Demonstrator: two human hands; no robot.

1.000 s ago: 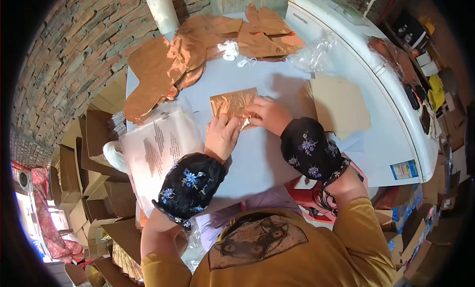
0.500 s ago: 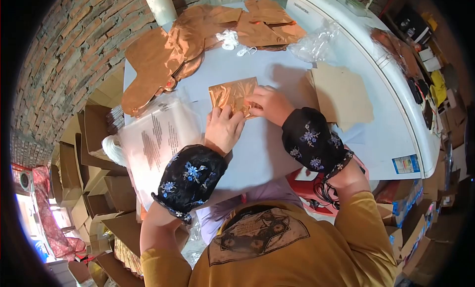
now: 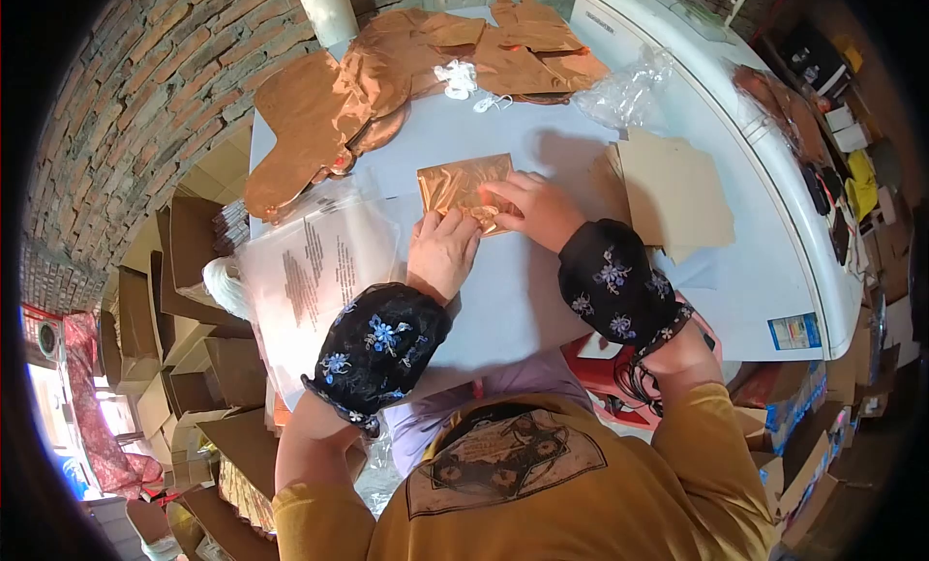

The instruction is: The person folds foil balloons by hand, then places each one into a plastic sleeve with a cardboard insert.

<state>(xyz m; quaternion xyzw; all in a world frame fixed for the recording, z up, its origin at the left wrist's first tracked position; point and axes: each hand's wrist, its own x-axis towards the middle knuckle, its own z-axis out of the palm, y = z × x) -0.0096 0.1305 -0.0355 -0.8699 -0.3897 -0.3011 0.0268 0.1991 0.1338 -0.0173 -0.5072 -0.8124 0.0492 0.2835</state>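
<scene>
A folded copper-coloured foil balloon (image 3: 464, 174) lies flat on the white tabletop, nearly square and creased. My left hand (image 3: 443, 256) is at its lower left edge, with bent fingers gripping the foil there. From the right, my right hand (image 3: 537, 208) reaches over the balloon, its thumb and fingers closed on the foil near the lower right. Between the two hands the lower edge is bunched into a small shiny fold. Part of the balloon is hidden under my fingers.
Flat copper foil balloons (image 3: 319, 116) are piled along the table's back and left. White ribbon (image 3: 457, 77) and a clear plastic bag (image 3: 629, 92) lie nearby. Printed plastic bags (image 3: 310, 256) are at left, cardboard sheets (image 3: 677, 193) at right beside a white freezer (image 3: 764, 174).
The lower edge of the foil is more bunched between my hands. My right fingers have shifted slightly inward over the balloon. The whole view has moved slightly.
</scene>
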